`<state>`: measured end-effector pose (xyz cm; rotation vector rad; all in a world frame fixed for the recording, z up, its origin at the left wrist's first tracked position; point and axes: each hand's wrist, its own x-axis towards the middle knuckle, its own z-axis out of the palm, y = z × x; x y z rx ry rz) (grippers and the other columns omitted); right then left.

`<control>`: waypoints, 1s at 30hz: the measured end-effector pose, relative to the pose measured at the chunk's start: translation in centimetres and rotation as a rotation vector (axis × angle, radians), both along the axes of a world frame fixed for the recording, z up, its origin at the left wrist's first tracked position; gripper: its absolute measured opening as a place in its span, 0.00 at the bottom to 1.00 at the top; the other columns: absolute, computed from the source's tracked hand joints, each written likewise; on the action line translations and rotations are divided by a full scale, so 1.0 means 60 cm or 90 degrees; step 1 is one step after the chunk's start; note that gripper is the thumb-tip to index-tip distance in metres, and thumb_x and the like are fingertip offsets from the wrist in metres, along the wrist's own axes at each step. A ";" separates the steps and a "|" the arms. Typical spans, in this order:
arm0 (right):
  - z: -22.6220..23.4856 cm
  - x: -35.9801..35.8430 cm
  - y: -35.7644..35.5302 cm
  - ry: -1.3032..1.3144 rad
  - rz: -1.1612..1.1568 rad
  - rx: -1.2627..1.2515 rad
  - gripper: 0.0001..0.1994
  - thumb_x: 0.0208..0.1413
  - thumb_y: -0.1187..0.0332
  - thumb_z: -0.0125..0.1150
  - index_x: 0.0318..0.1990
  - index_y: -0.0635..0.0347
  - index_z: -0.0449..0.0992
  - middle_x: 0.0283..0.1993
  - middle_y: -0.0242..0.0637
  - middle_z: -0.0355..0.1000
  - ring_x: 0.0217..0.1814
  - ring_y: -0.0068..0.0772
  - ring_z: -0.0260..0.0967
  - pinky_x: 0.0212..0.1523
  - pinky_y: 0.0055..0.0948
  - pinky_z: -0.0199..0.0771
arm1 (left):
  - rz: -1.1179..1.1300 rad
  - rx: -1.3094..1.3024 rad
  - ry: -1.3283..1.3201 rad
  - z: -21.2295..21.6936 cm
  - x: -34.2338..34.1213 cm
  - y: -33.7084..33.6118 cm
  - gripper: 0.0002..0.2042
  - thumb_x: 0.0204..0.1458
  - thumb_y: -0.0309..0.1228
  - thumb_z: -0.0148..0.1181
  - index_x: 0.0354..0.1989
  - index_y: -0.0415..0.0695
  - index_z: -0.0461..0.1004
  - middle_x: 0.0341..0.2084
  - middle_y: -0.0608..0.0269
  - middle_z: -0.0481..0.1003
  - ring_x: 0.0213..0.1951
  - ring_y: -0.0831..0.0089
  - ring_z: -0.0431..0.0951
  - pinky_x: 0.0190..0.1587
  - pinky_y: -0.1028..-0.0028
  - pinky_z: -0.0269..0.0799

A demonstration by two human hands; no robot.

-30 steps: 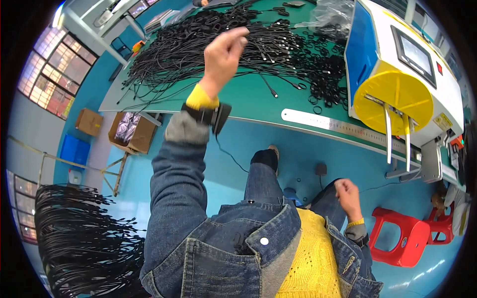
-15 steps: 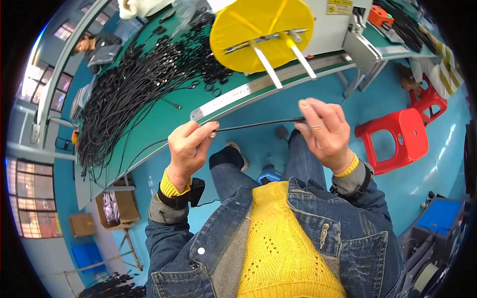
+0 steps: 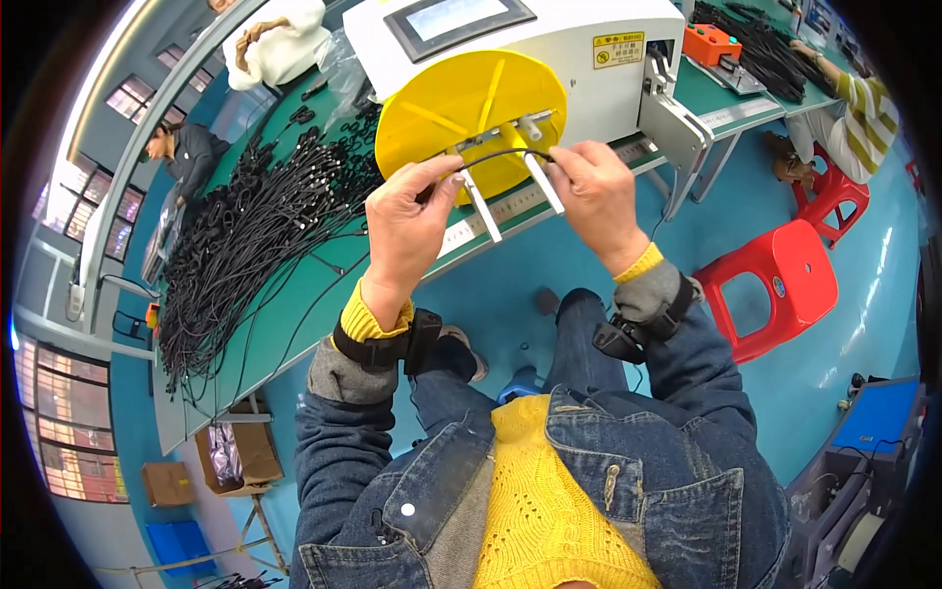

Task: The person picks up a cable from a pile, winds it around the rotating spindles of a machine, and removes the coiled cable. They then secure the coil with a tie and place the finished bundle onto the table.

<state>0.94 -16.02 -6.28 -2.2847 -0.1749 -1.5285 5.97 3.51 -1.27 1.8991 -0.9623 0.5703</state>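
Between my hands a thin black cable [image 3: 502, 152] bows upward in a shallow arc. My left hand [image 3: 410, 211] pinches it at one side, thumb and forefinger together. At the other side my right hand [image 3: 597, 201] grips it near the right metal post [image 3: 547, 188]. The cable passes by the posts in front of the yellow disc [image 3: 417, 103] of a white winding machine [image 3: 579, 103]; I cannot tell whether it touches them. The left metal post [image 3: 482, 206] sticks out beside my left fingers. The cable's tip in my right fingers is hidden.
A large heap of black cables [image 3: 245, 236] covers the green table [image 3: 285, 329] on the left. A steel ruler [image 3: 520, 201] lies along its front edge. Red stools [image 3: 785, 285] stand at right. Other people [image 3: 859, 118] sit around the table. An orange control box [image 3: 708, 44] is beyond the machine.
Both hands have moved up and forward to the machine's posts, carrying the cable. The stretch between them, nearly straight before, now bends upward. The view has shifted, showing more of the machine.
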 end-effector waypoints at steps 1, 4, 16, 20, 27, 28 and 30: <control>-0.004 0.011 0.002 0.023 0.011 0.031 0.07 0.40 0.74 0.62 0.30 0.60 0.76 0.26 0.38 0.69 0.27 0.39 0.67 0.27 0.31 0.68 | -0.007 -0.012 0.012 -0.006 0.006 0.001 0.07 0.44 0.22 0.60 0.33 0.40 0.76 0.20 0.60 0.73 0.20 0.74 0.72 0.25 0.78 0.66; -0.005 0.044 0.003 0.028 0.005 0.037 0.06 0.41 0.73 0.62 0.30 0.61 0.76 0.25 0.40 0.69 0.26 0.40 0.67 0.27 0.32 0.68 | -0.020 -0.034 0.038 -0.016 0.019 0.001 0.07 0.45 0.22 0.60 0.33 0.40 0.76 0.21 0.60 0.74 0.22 0.76 0.72 0.26 0.80 0.67; -0.083 -0.031 0.001 0.162 0.049 0.229 0.04 0.44 0.73 0.57 0.27 0.63 0.75 0.25 0.43 0.71 0.26 0.41 0.70 0.28 0.30 0.69 | -0.011 -0.098 0.069 -0.044 0.024 -0.001 0.08 0.45 0.22 0.60 0.35 0.39 0.76 0.21 0.61 0.74 0.23 0.77 0.72 0.28 0.81 0.67; -0.161 -0.109 -0.003 0.317 0.067 0.264 0.05 0.45 0.71 0.57 0.27 0.63 0.75 0.26 0.44 0.72 0.27 0.42 0.71 0.29 0.31 0.70 | 0.003 -0.100 0.035 -0.045 0.024 -0.003 0.08 0.46 0.23 0.60 0.36 0.40 0.77 0.20 0.61 0.73 0.22 0.76 0.71 0.27 0.79 0.66; -0.180 -0.154 0.013 0.494 0.119 0.321 0.07 0.46 0.70 0.57 0.28 0.65 0.76 0.24 0.45 0.71 0.25 0.41 0.71 0.28 0.31 0.69 | 0.043 -0.043 -0.075 -0.018 0.005 0.016 0.08 0.45 0.24 0.60 0.36 0.41 0.77 0.17 0.60 0.70 0.19 0.72 0.68 0.24 0.77 0.64; -0.178 -0.154 0.015 0.497 0.129 0.325 0.07 0.46 0.70 0.56 0.28 0.65 0.76 0.23 0.45 0.71 0.25 0.41 0.71 0.28 0.30 0.69 | 0.045 -0.043 -0.075 -0.013 -0.001 0.018 0.08 0.45 0.24 0.60 0.36 0.41 0.77 0.17 0.60 0.70 0.19 0.72 0.68 0.24 0.77 0.64; -0.177 -0.157 0.017 0.499 0.140 0.328 0.07 0.46 0.70 0.56 0.29 0.65 0.75 0.23 0.45 0.71 0.25 0.40 0.70 0.28 0.30 0.68 | 0.066 0.014 -0.097 -0.008 -0.015 0.025 0.09 0.46 0.24 0.60 0.37 0.41 0.76 0.16 0.60 0.68 0.18 0.71 0.67 0.23 0.76 0.63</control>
